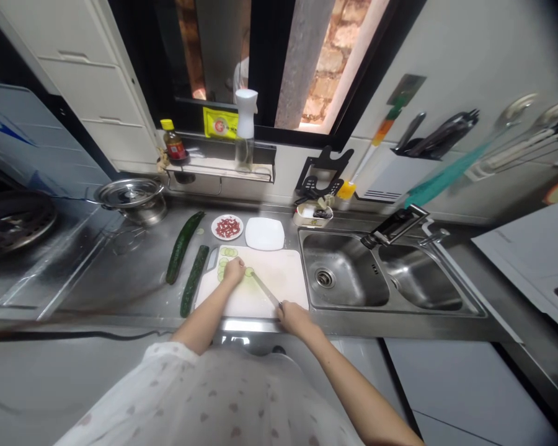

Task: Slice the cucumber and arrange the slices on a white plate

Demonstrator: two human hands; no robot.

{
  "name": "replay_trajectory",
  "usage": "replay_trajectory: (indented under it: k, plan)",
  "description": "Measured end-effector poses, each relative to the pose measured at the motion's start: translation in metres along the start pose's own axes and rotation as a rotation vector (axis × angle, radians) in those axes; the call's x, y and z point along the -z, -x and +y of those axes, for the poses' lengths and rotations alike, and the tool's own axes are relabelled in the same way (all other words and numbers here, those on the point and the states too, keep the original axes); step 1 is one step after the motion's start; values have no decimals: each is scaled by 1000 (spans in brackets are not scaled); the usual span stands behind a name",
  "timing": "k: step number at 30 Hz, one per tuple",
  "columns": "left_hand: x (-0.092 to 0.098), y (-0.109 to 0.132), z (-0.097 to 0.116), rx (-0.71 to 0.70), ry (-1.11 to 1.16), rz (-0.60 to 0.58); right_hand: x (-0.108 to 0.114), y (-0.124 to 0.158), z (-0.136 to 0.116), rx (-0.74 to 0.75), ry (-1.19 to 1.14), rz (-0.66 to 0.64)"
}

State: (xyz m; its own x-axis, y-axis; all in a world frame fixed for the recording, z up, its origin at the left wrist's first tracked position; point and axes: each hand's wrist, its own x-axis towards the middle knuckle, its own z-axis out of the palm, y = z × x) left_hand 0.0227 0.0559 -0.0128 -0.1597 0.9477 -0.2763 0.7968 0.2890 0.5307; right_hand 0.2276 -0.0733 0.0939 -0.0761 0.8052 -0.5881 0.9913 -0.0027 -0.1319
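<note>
My right hand (295, 318) is wrapped round the handle of a knife (266, 289), its blade slanting up and left over the white cutting board (283, 272). At the blade's tip lies a pale green cucumber slice (249, 272). My left hand (234, 271), fingers curled together, rests on the board just left of that slice; whatever it may hold is hidden. More cucumber slices (229, 252) lie along the board's left side, some partly behind the left hand. Two whole dark green cucumbers, one nearer (194, 280) and one farther (185, 246), lie left of the board.
Behind the board stand a plate of chopped red pieces (227, 227) and a white plate (265, 233). A lidded steel pot (139, 199) is at the back left. A double sink (346, 302) with a black faucet (390, 228) lies to the right. A shelf (214, 167) holds bottles.
</note>
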Motion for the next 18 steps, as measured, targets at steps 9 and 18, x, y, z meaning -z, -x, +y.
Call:
replay_trajectory:
  k: [9, 18]
  plan:
    - [0, 0, 0, -8, -5, 5, 2, -13, -10, 27, -21, 20]
    - [2, 2, 1, -12, -4, 3, 23, -16, -12, 64, 70, 21]
